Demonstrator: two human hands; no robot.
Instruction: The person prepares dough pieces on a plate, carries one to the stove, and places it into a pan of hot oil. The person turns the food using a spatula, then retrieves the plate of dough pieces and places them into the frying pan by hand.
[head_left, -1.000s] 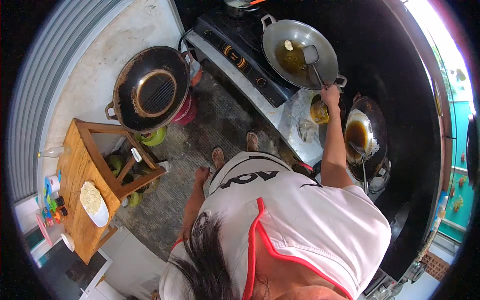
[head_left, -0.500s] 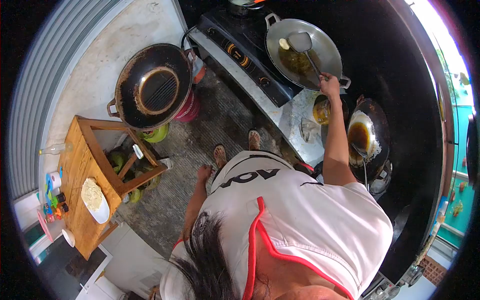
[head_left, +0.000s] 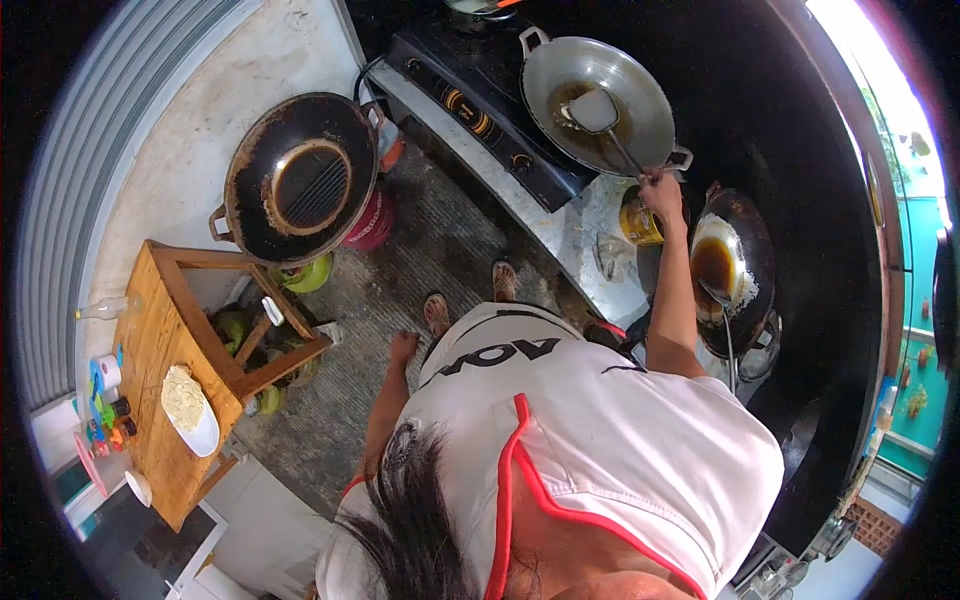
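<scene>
Spatula [head_left: 597, 110] has its blade down in the grey pan [head_left: 648, 105], 1 o'clock from the head view's centre. Left to right: wooden table [head_left: 155, 330] around 9 o'clock, white dish [head_left: 206, 438] of pale stuff on it; dark wok [head_left: 250, 190] at 10. Left hand [head_left: 404, 348] hangs over the floor [head_left: 390, 420] at 8 o'clock, nothing visible in it; fingers look curled, can't tell whether they're together. Stove [head_left: 480, 110] at 12, then the pan with a shallow pool of brownish liquid [head_left: 572, 88]. Pale lump [head_left: 566, 112] sits at the blade's 9 o'clock edge, partly hidden; can't tell if it's under or just beside. My take on doing this well: blade low and flat, small slow strokes so the liquid doesn't splash, light side load since no hand steadies the pan. Right hand [head_left: 658, 192] at 2 o'clock, clamped round the handle's far end; blade lies at 11 o'clock from that grip, lump just past it. Yellow tin [head_left: 638, 220] near the wrist, so I'd mind the elbow swing. Rice wok [head_left: 752, 225] at 3 o'clock, ladle [head_left: 728, 340] in it.
</scene>
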